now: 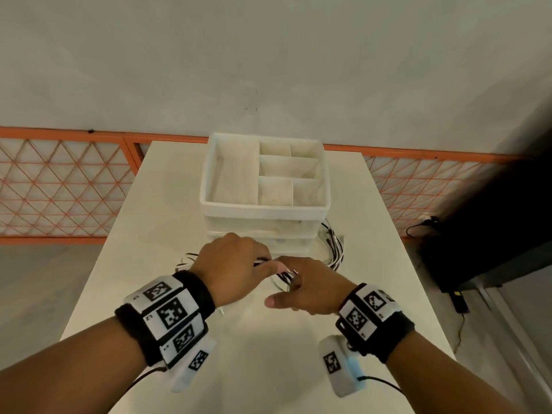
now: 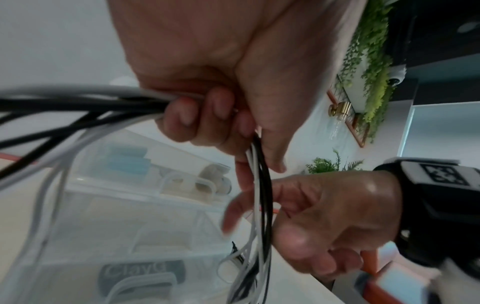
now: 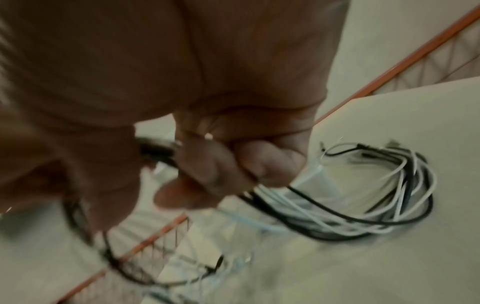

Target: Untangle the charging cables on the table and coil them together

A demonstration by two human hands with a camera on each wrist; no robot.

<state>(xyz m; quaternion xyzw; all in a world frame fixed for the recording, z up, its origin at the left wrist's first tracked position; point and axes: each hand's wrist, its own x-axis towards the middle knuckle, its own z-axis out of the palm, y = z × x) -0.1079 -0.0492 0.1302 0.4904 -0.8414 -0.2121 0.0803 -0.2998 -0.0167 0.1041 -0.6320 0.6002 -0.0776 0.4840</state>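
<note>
White table point(image 1: 155, 234) against a pale wall, orange lattice fencing behind it, and a white divided organizer box point(image 1: 264, 177) sitting at the far centre. Charging cables point(image 3: 363, 205) are thin black and white leads bunched into one loose multi-strand loop, with plug ends sticking out of the bundle on the far right. Bundle lies on the table just in front of the box, running roughly left-right across the near face of the box, with one lobe curling out past the box's right corner and another poking out left of the left hand point(image 1: 236, 264). Left hand is fisted round the strands: the left wrist view shows fingers curled over a mixed black/white bunch, cables fanning out to one side and dropping from the bottom of the fist. Right hand point(image 1: 310, 285) sits just beside it, almost touching, fingers curled around the same bundle where it comes off the left fist; thumb sticks out toward the person, clear of the cables. Right wrist view is blurred, but strands run from the curled fingers down into the loop resting on the table.
</note>
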